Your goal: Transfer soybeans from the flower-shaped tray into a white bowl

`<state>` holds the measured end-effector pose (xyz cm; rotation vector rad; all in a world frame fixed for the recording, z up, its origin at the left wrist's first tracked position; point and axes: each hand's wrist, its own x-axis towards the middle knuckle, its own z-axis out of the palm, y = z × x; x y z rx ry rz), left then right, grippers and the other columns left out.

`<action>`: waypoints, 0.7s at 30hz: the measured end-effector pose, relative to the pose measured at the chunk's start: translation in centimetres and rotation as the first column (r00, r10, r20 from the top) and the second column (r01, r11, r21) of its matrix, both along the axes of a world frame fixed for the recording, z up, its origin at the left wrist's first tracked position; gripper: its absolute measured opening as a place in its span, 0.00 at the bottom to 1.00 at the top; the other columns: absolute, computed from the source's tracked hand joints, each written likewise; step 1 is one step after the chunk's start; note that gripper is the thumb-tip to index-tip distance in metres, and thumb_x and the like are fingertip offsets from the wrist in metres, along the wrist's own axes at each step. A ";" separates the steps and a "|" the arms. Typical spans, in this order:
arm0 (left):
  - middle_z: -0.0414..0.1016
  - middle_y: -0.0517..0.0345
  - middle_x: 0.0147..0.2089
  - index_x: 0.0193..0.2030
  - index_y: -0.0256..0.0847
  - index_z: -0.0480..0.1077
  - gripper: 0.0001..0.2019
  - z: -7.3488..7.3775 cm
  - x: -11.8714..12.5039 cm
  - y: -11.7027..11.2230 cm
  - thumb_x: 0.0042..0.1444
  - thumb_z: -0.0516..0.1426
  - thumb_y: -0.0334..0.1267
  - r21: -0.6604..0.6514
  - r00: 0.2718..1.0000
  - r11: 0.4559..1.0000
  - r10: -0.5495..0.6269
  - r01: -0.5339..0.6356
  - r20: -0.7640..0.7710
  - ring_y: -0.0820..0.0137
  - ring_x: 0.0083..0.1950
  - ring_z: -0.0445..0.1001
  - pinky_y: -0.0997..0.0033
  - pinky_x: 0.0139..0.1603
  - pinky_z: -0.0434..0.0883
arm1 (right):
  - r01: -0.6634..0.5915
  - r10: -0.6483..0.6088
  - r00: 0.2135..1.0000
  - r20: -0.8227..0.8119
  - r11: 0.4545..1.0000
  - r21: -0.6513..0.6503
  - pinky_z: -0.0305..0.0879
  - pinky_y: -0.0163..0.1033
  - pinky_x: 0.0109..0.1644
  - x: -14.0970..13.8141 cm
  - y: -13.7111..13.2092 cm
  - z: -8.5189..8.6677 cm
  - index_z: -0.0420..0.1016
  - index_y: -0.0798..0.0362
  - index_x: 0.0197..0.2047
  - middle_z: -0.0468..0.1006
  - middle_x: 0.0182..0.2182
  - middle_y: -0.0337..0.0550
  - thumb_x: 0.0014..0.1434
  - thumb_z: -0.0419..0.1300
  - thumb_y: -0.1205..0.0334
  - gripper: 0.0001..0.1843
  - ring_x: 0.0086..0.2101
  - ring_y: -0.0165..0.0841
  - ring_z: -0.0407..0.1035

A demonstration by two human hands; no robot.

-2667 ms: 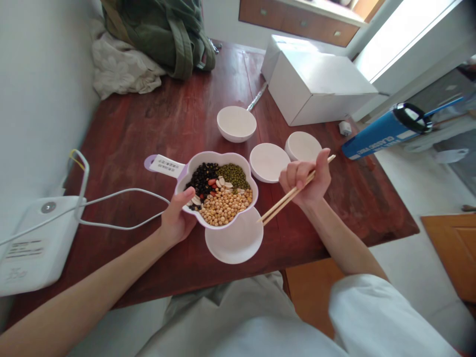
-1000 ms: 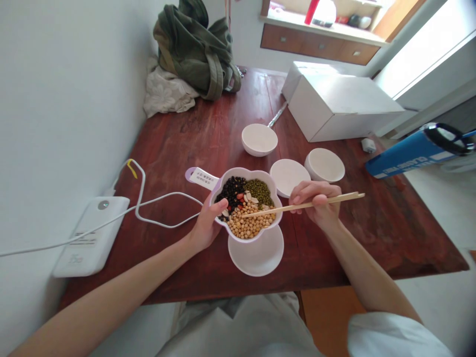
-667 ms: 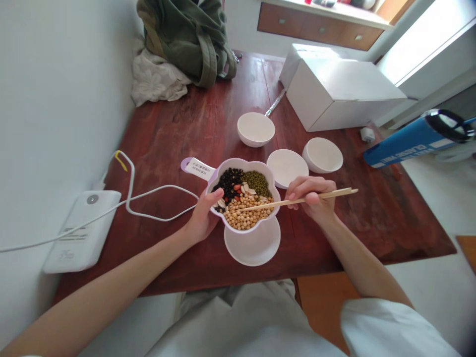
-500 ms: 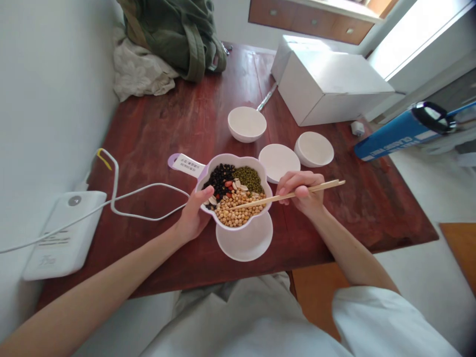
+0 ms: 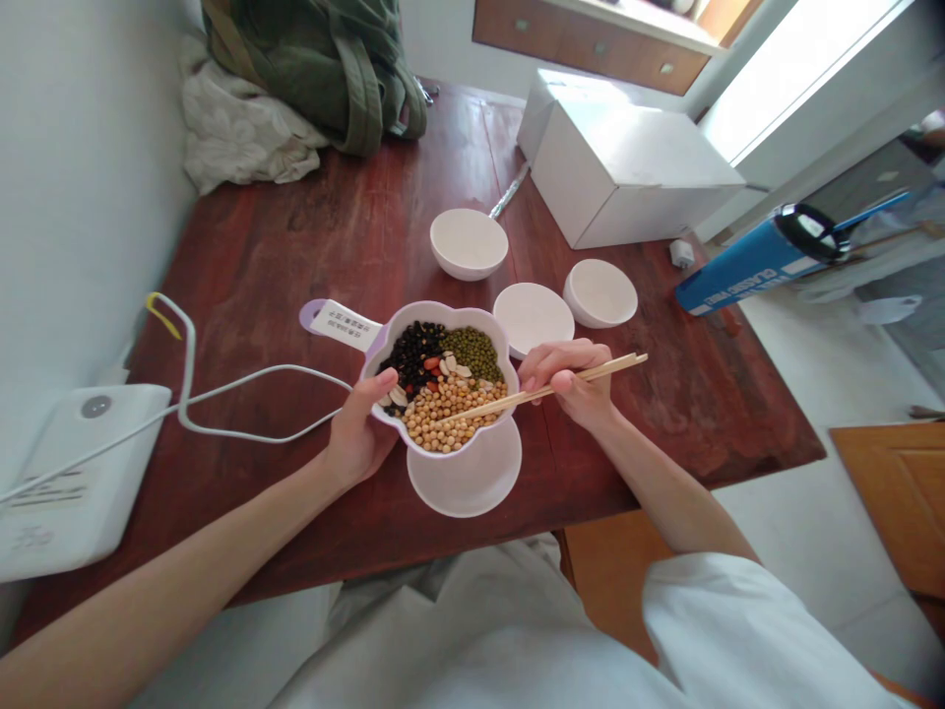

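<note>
Left hand (image 5: 354, 440) grips bean bowl (image 5: 437, 305); right hand (image 5: 570, 382) pinches chopsticks (image 5: 617, 365); saucer (image 5: 465, 484) beneath, cable (image 5: 243, 379) left.

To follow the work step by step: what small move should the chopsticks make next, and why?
Probably close the chopsticks on one yellow bean: the right hand holds their tips on the yellow beans in the bowl, which the left hand steadies.

A red-brown wooden table (image 5: 310, 236) stands against a white wall (image 5: 81, 167), bright window (image 5: 783, 69) light beyond.
</note>
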<state>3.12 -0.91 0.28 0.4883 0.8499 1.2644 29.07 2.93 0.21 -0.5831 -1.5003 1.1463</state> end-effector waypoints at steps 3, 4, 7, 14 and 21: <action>0.89 0.49 0.55 0.57 0.40 0.82 0.24 0.0 0.1 0.1 0.55 0.71 0.47 -0.004 0.999 1.000 -0.016 0.017 0.040 0.41 0.74 0.76 0.40 0.78 0.71 | 0.013 -0.013 1.000 0.020 1.000 0.004 0.69 0.33 0.21 0.0 0.0 0.1 0.90 0.53 0.29 0.86 0.25 0.48 0.63 0.74 0.37 0.26 0.20 0.31 0.75; 0.89 0.49 0.55 0.56 0.40 0.83 0.23 0.1 0.1 0.2 0.56 0.70 0.47 -0.005 0.999 1.000 -0.023 0.024 0.048 0.42 0.74 0.76 0.40 0.79 0.71 | 0.014 -0.014 1.000 0.017 1.000 0.009 0.70 0.33 0.21 0.0 0.1 0.0 0.91 0.53 0.29 0.87 0.25 0.49 0.63 0.74 0.37 0.26 0.20 0.31 0.76; 0.90 0.50 0.53 0.51 0.38 0.84 0.19 0.3 0.3 0.2 0.58 0.70 0.48 0.023 0.997 0.999 -0.030 0.028 0.074 0.42 0.76 0.73 0.40 0.81 0.67 | 0.003 -0.003 1.000 -0.014 1.000 0.022 0.70 0.33 0.22 0.0 0.1 -0.1 0.91 0.52 0.31 0.87 0.26 0.48 0.64 0.75 0.40 0.23 0.21 0.32 0.77; 0.91 0.50 0.53 0.44 0.39 0.85 0.17 0.6 0.6 0.3 0.59 0.71 0.51 0.091 0.988 0.994 -0.080 0.068 0.132 0.41 0.77 0.72 0.38 0.84 0.62 | -0.025 0.026 1.000 -0.012 0.999 0.041 0.72 0.34 0.23 -0.1 0.1 0.1 0.92 0.53 0.32 0.87 0.26 0.49 0.66 0.73 0.41 0.23 0.21 0.32 0.78; 0.90 0.51 0.54 0.45 0.40 0.86 0.19 0.3 0.6 0.2 0.57 0.73 0.53 0.076 0.996 0.997 -0.027 0.021 0.085 0.41 0.77 0.73 0.40 0.84 0.63 | -0.035 0.035 0.999 0.010 0.999 0.034 0.73 0.34 0.24 0.1 0.0 0.2 0.92 0.53 0.33 0.86 0.26 0.49 0.67 0.72 0.41 0.24 0.21 0.32 0.77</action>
